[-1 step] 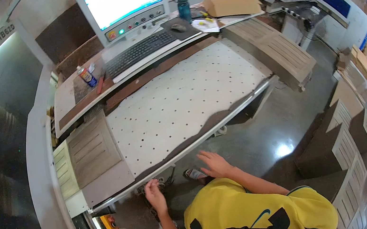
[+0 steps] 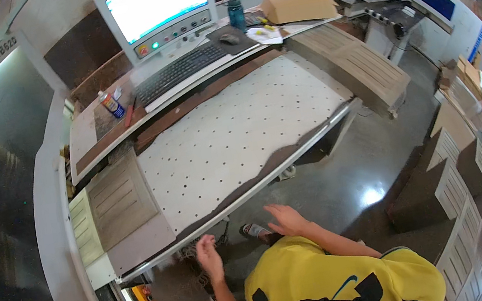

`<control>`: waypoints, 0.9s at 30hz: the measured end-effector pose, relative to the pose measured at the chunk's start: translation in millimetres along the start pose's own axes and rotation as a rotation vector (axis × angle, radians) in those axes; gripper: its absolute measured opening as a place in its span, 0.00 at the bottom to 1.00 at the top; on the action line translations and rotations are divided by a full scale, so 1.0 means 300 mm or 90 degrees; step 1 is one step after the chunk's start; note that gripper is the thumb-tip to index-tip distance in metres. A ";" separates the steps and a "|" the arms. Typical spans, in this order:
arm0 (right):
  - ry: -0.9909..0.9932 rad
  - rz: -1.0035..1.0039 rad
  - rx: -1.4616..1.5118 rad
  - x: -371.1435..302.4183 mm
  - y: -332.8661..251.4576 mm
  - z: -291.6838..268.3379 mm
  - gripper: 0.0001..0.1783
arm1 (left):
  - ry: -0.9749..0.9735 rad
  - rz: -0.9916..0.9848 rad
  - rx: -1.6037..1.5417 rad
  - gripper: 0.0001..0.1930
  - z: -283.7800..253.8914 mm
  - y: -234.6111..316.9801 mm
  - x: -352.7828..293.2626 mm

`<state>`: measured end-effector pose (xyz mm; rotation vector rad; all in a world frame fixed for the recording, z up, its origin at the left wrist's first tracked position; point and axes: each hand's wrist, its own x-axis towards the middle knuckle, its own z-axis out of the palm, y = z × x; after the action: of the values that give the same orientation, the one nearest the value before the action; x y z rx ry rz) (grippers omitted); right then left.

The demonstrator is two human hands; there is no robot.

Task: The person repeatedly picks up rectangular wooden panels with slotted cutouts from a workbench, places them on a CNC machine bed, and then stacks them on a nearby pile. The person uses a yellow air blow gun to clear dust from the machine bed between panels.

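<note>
Left hand (image 2: 210, 260): grip loosely curled, empty. Right hand (image 2: 288, 220): grip slack, fingers extended, empty. White perforated worktop (image 2: 238, 135) ahead of 2 hands, long axis slanting near-left to far-right. Grooved brown panel (image 2: 120, 201) at its left end; left hand nearer.

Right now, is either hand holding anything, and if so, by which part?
Nothing is held, as far as shows: the left hand and right hand both look empty, in front of the perforated white tabletop.
</note>
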<state>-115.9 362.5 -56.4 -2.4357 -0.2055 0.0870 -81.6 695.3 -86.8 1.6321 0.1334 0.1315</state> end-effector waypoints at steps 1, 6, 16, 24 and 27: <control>-0.014 0.037 0.003 -0.069 0.016 0.009 0.33 | -0.064 -0.010 -0.012 0.16 0.055 -0.010 -0.021; -0.130 0.093 0.129 -0.333 -0.039 -0.079 0.29 | -0.327 -0.137 0.056 0.21 0.308 -0.056 -0.169; -0.237 0.131 0.038 -0.549 0.208 -0.042 0.33 | -0.622 -0.202 0.170 0.24 0.589 0.028 -0.442; -0.215 0.207 0.053 -0.659 0.484 -0.278 0.36 | -0.587 -0.228 0.160 0.24 0.967 0.138 -0.421; -0.194 0.261 0.066 -0.699 0.647 -0.418 0.36 | -0.588 -0.191 0.159 0.25 1.192 0.239 -0.423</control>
<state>-283.6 100.7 -83.4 -2.3159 0.1647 0.6366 -146.9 317.7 -39.0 1.7476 -0.3271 -0.8919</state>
